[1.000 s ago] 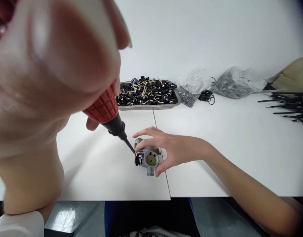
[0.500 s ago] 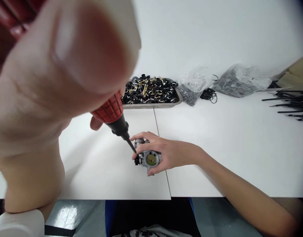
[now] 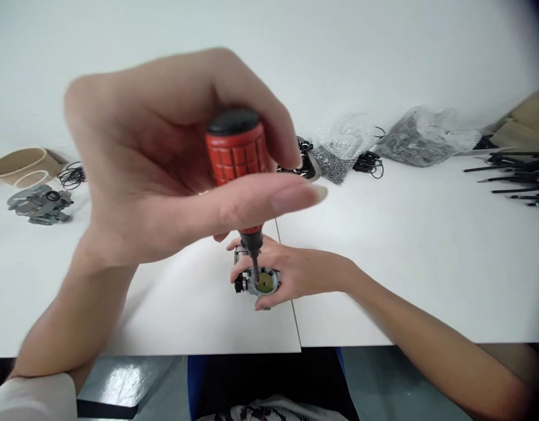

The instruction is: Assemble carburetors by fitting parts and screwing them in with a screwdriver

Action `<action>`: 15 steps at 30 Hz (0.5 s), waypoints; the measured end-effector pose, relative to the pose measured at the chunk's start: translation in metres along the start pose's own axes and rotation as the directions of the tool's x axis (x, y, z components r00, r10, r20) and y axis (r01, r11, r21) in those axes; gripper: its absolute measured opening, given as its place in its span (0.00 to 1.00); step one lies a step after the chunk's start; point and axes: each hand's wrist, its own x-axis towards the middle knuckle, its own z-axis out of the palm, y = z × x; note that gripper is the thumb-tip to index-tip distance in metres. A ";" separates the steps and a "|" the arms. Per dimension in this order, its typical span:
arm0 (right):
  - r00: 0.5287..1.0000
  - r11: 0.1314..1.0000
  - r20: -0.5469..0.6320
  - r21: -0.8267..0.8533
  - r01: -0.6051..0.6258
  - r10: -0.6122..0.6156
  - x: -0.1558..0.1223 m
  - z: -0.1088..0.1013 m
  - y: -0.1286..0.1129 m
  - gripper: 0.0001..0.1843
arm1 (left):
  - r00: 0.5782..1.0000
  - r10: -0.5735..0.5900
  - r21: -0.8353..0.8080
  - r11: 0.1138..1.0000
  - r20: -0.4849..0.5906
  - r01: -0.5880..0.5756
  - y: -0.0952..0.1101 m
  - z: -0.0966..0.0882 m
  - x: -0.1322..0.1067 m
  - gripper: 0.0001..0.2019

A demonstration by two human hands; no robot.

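A screwdriver with a red handle and a black cap stands nearly upright, tip down, in my left hand. My thumb and fingers are curled round its handle. Its tip meets the rim of a small grey metal carburetor, by the round brass-coloured plate in the bore; whether it sits in a screw I cannot tell. Gripped between the thumb and fingers of my right hand, the carburetor rests on the white table. A black knob sticks out of its left side.
Another carburetor lies at the left, near a tape roll and coiled black wire. Behind my left hand is a parts tray, mostly hidden. Bags of small parts and black tubes lie further right.
My left hand has moved down and away from the camera, bringing the screwdriver upright and its tip right, from beside the black knob to the bore's rim. My right hand still holds the carburetor.
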 end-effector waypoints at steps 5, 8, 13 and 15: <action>1.000 1.000 -0.012 0.014 -0.007 0.007 -0.001 0.001 0.002 0.23 | 0.999 -0.047 0.151 0.987 -0.012 0.048 0.000 0.019 0.006 0.14; 1.000 1.000 -0.010 0.021 -0.019 0.019 -0.002 0.001 0.001 0.23 | 0.999 -0.032 0.078 0.996 -0.009 0.032 -0.005 0.021 0.005 0.08; 1.000 1.000 -0.020 0.022 -0.013 0.013 -0.002 0.001 0.000 0.23 | 0.999 -0.049 0.061 0.997 -0.011 0.049 -0.008 0.022 0.005 0.09; 1.000 1.000 -0.020 0.016 -0.010 0.011 -0.001 0.001 0.000 0.23 | 0.999 -0.048 0.065 0.997 -0.008 0.049 -0.008 0.022 0.005 0.09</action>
